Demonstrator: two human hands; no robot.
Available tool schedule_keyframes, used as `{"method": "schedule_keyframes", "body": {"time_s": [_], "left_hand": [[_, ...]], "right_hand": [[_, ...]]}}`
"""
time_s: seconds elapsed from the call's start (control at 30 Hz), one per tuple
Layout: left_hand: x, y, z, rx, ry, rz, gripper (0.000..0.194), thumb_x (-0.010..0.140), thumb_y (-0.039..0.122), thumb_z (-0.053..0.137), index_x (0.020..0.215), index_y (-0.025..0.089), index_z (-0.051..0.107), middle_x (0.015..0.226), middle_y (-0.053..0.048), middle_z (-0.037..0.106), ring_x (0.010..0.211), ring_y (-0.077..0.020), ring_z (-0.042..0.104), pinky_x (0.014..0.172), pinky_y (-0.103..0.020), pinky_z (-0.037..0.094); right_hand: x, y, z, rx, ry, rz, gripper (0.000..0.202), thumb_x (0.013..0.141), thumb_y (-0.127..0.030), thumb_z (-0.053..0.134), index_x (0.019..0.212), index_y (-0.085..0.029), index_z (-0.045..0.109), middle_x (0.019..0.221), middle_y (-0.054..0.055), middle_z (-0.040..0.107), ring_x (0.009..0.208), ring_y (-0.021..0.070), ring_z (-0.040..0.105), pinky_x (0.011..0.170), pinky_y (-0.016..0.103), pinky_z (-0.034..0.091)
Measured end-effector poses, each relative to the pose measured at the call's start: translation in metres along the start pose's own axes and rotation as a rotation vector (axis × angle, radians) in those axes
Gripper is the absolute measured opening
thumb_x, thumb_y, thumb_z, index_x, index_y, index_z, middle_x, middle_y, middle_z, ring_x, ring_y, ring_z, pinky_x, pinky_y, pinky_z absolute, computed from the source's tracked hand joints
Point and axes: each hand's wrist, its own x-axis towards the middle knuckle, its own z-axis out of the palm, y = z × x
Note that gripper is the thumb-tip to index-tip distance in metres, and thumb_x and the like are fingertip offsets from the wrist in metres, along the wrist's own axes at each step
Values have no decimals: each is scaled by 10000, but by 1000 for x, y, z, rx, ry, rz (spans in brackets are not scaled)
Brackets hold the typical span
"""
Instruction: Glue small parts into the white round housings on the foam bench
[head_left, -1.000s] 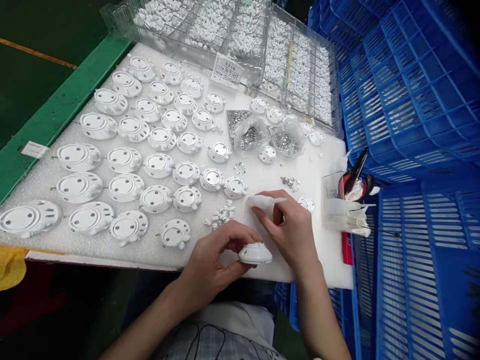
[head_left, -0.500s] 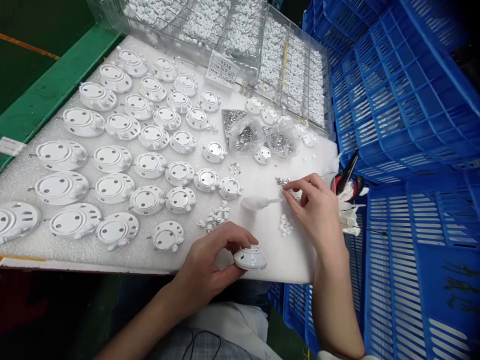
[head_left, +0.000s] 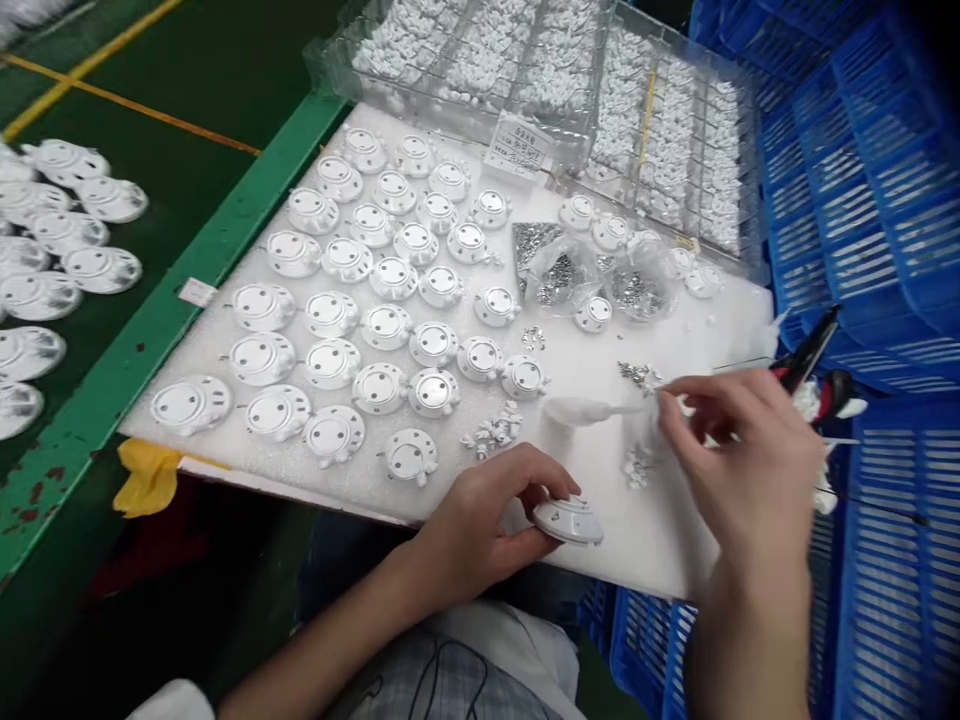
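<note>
Near the front edge of the white foam surface (head_left: 480, 500), my left hand (head_left: 506, 510) grips a round white part (head_left: 570, 521) between thumb and fingers, its flat face tilted. My right hand (head_left: 720, 430) is over the right side of the surface, thumb and forefinger pinched together; whatever is between the tips is too small and blurred to name. Just left of those fingertips lies a translucent dropper bottle (head_left: 581, 411) with a thin nozzle. Small metal pieces (head_left: 636, 374) and small white pieces (head_left: 636, 467) lie close by. Another pile of white pieces (head_left: 493, 430) is beyond my left hand.
Rows of round white parts (head_left: 328, 363) cover the left side. Plastic bags of metal pieces (head_left: 562, 275) and clear trays of white pieces (head_left: 664, 130) are behind. Blue crates (head_left: 892, 250) and black-red scissors (head_left: 814, 360) stand at right. More white parts (head_left: 101, 268) are at far left.
The camera view has swung left, so the scene appears further right. My right hand has moved slightly away from the bottle's nozzle tip. My left hand still holds the round white part.
</note>
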Motion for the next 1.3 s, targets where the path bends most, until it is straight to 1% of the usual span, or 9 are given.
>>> {"method": "schedule_keyframes", "body": {"time_s": [0.07,0.17,0.27,0.43,0.6,0.83,1.0,1.17,1.3], "left_hand": [[-1,0,0,6,10,0,106,936,139,714,991,201,649,965,-56,743,799,-165,685,727,-264,557],[0,1,-1,11,-33,15,137,918,94,714,991,192,654,977,-61,742,819,-170,693,742,-264,561],[1,1,-2,45,-98,42,147,914,73,702,1001,187,665,978,-65,749,820,-176,701,734,-268,565],[3,1,0,110,-20,51,123,924,87,685,985,192,663,928,-48,749,791,-162,682,707,-252,552],[4,4,1,136,2,47,146,914,72,679,976,202,660,935,-43,751,796,-156,688,694,-240,572],[7,7,0,201,18,27,204,882,31,663,969,216,668,927,-30,758,771,-158,709,667,-240,574],[7,8,1,224,15,37,196,889,36,672,967,216,666,926,-24,755,751,-147,707,660,-233,574],[7,7,1,242,20,49,192,906,34,660,976,213,664,923,-20,750,766,-141,709,670,-224,575],[8,7,2,244,8,43,189,905,42,659,983,213,665,926,-25,752,776,-149,713,674,-233,580]], "right_hand": [[-14,-12,-15,38,48,27,105,946,-296,708,859,-239,701,745,-25,577,593,124,509,597,296,424],[-42,-25,-27,143,-67,25,72,959,-243,706,891,-240,682,788,-24,639,632,113,596,598,261,461],[-69,-26,-20,171,-161,1,66,963,-182,691,932,-239,677,764,-43,631,594,89,601,587,229,475],[-95,-16,-2,79,-190,-19,51,998,-200,663,959,-230,677,755,-49,591,565,75,565,557,206,462],[-98,-14,-7,122,-226,18,88,1004,-204,650,1048,-235,719,857,-3,681,611,105,609,578,237,494],[-91,-17,-11,288,-180,236,113,993,-215,642,913,-226,722,797,2,673,596,124,581,519,250,468],[-88,-17,-10,296,-178,219,83,979,-203,663,917,-224,713,797,-9,657,615,114,596,546,238,486],[-89,-16,-8,257,-220,91,93,991,-182,644,968,-227,722,864,5,686,622,105,625,570,229,521],[-89,-16,-10,250,-258,109,101,996,-186,630,970,-229,718,861,9,681,616,109,622,558,226,531]]}}
